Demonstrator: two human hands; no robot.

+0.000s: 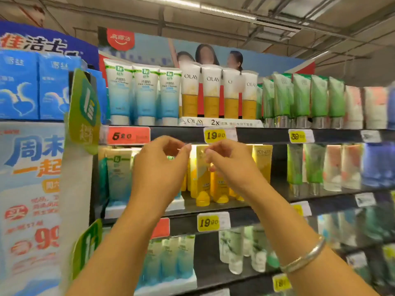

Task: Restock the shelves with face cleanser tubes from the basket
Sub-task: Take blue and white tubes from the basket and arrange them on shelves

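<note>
I have both hands raised at the second shelf (267, 135), left hand (159, 167) and right hand (230, 165) loosely curled and holding nothing, with the upright yellow cleanser tubes (201, 169) standing just behind and between them, nearer my right.

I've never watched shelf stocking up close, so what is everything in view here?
Blue-white cleanser tubes: three, top shelf left.
Olay tubes: four, white and gold, top shelf centre.
Green tubes: about five, top shelf right.
Yellow tubes: several, second shelf, behind the hands.
Blue boxes: two in plain view, far left.
Price tags: yellow and red, on shelf edges.
Left hand: raised, fingers curled, nothing visibly held.
Right hand: raised beside it; silver bracelet on wrist.
</note>
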